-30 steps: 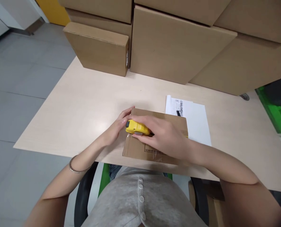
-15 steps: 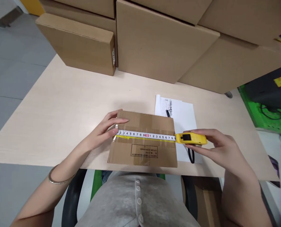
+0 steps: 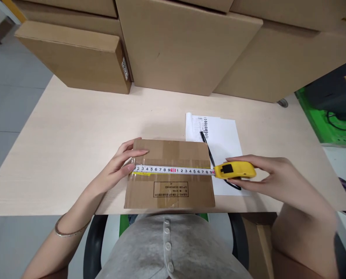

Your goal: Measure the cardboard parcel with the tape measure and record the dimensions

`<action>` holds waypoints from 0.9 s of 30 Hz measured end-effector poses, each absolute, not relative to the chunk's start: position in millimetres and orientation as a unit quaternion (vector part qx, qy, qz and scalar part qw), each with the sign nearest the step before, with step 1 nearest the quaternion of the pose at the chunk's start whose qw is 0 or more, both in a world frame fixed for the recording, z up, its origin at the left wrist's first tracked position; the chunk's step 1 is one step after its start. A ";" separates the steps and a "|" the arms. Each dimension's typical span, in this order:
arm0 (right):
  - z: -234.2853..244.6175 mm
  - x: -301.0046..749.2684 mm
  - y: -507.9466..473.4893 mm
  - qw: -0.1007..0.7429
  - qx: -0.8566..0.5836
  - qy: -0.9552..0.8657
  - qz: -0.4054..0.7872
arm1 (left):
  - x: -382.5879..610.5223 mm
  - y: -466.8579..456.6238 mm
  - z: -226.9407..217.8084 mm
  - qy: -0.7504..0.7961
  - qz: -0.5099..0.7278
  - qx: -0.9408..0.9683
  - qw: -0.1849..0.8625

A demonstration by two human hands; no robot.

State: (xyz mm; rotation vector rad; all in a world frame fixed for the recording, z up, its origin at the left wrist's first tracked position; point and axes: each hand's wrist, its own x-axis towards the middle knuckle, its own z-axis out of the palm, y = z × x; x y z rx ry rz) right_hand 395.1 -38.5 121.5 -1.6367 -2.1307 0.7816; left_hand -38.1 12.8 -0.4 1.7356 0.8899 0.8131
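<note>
A small brown cardboard box [image 3: 144, 197] with clear packing tape and a printed black frame lies near the table's front edge. Across its top runs the white blade [image 3: 161, 169] of a tape measure, with a red 10 near its middle. My left hand [image 3: 119, 164] is closed on the box's left side, its thumb on the blade's end and its index finger lying over the top. Beyond the right side, my right hand [image 3: 266, 174] grips the yellow tape measure case [image 3: 241, 169] between thumb and fingers. The blade's very tip is hidden by my left thumb.
White paper sheets [image 3: 225, 135] lie partly beneath the box, with a black pen [image 3: 203, 137] on them. Large cardboard boxes [image 3: 181, 46] stand along the table's back, and a flatter box [image 3: 71, 58] is at left. A green bin [image 3: 321, 120] stands at right.
Slightly more blade shows at the case, with a red mark after the 9. The case sits a little farther from the box's right edge. The view has shifted somewhat.
</note>
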 end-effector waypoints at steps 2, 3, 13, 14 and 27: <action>136.1 386.8 -31.9 0.153 -0.546 -0.778 0.270 | -39.2 12.7 0.3 0.380 0.331 0.709 0.493; 140.9 379.4 -26.9 0.152 -0.527 -0.792 0.268 | -39.7 12.7 0.3 0.384 0.330 0.708 0.493; 112.4 236.2 22.4 0.130 -0.293 -0.910 0.264 | -40.2 9.5 -8.1 0.386 0.343 0.684 0.514; 112.7 232.6 20.8 0.144 -0.273 -0.912 0.272 | -40.1 9.1 -5.1 0.392 0.339 0.685 0.512; 83.7 374.1 -13.8 0.345 -0.679 -0.497 0.416 | -14.6 -13.6 16.5 0.455 0.348 0.539 0.618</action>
